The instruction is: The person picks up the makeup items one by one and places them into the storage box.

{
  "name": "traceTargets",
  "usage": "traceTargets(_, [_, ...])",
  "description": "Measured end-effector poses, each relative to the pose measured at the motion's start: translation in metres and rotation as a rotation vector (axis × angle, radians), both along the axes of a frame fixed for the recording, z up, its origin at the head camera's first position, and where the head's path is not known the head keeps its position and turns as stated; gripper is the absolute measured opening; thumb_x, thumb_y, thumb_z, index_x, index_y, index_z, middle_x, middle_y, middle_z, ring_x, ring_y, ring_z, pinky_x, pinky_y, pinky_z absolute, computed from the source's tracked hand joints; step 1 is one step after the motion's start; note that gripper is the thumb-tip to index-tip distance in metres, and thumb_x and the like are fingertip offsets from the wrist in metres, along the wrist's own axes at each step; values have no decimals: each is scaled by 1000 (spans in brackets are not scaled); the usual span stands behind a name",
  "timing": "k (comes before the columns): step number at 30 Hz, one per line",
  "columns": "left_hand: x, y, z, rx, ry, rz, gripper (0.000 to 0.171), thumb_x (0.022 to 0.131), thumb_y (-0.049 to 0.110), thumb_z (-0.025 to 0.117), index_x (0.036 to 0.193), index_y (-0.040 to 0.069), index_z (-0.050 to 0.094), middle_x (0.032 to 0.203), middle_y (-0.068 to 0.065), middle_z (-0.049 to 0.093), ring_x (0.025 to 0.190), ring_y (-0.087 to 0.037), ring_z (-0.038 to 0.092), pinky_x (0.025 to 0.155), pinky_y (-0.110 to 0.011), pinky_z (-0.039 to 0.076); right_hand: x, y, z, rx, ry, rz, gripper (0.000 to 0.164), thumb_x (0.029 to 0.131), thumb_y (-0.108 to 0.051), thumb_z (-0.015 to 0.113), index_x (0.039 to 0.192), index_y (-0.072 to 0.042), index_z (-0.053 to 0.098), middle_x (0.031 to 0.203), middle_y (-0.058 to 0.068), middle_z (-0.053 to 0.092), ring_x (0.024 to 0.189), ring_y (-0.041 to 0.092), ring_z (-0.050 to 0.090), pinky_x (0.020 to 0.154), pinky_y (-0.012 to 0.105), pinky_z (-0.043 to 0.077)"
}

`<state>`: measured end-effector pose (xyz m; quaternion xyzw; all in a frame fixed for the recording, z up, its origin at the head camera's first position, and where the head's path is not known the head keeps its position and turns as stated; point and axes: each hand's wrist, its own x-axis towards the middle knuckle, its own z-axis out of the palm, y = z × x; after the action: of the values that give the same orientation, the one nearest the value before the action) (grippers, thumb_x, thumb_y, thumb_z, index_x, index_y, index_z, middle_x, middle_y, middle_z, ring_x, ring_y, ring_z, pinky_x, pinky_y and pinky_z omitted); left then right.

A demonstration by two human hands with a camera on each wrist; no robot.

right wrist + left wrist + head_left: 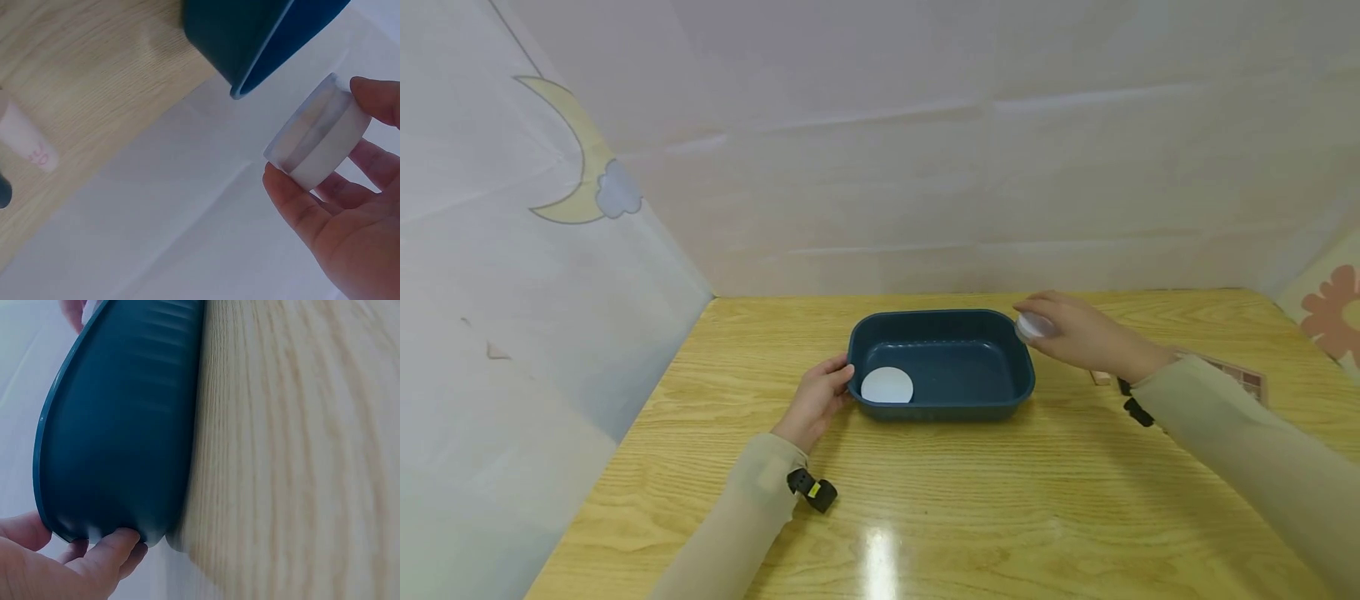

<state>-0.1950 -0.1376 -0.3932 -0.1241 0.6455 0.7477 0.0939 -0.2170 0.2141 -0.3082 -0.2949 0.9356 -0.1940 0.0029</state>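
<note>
Left hand (pixel 820 398) pinches end of dark-blue rectangular plastic tub (pixel 962 379) on wooden bench (pixel 970 500), flat white disc (pixel 887 386) inside; right hand (pixel 1078 333) curled round short white-and-clear round container (pixel 1035 326). Left wrist: thumb at rim, fingers against outer wall. Right wrist: container outside tub. Partway imo, disc in, container not yet.

Soft light fills my head view, a white glare sits low on the desk (pixel 955 492), and my right sleeve (pixel 1232 458) casts a faint shadow. My wrist views look hazier, the blue tub (pixel 119 444) dark in the left.
</note>
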Motion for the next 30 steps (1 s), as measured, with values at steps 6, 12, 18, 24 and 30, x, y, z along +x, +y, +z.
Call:
traceTargets(6, [0,0,0,-7,2,10,41,101,5,49,141,-6,45,138,-23,50,114,-27,54,96,-40,43,-2,-11,4,-24,-9,19,49,90,-5,66,135,9,49,135,33,44,121,48,45,93,59,40])
traceTargets(12, [0,0,0,-6,5,9,42,102,5,48,141,-6,44,138,-24,49,114,-27,54,97,-41,42,-5,-20,6,-29,-29,20,49,90,-3,64,135,10,49,136,33,44,122,47,44,95,59,40])
traceTargets(18, [0,0,0,-3,-2,16,41,101,5,49,141,-6,44,138,-23,50,113,-26,53,99,-43,41,-8,-30,7,-37,-36,30,48,90,-3,63,134,9,50,136,33,44,123,48,44,95,58,40])
traceTargets(24, [-1,1,-1,-2,1,14,42,101,4,49,141,-6,44,139,-23,49,115,-28,53,100,-44,41,-10,-38,3,-39,-41,52,49,90,-2,64,135,8,50,136,32,45,119,45,47,90,54,44])
traceTargets(30, [-1,1,-1,0,2,13,42,101,4,49,142,-6,44,139,-23,48,117,-30,52,101,-45,40,-13,-46,1,-42,-40,66,49,90,-4,65,135,7,50,136,31,45,119,45,48,90,54,45])
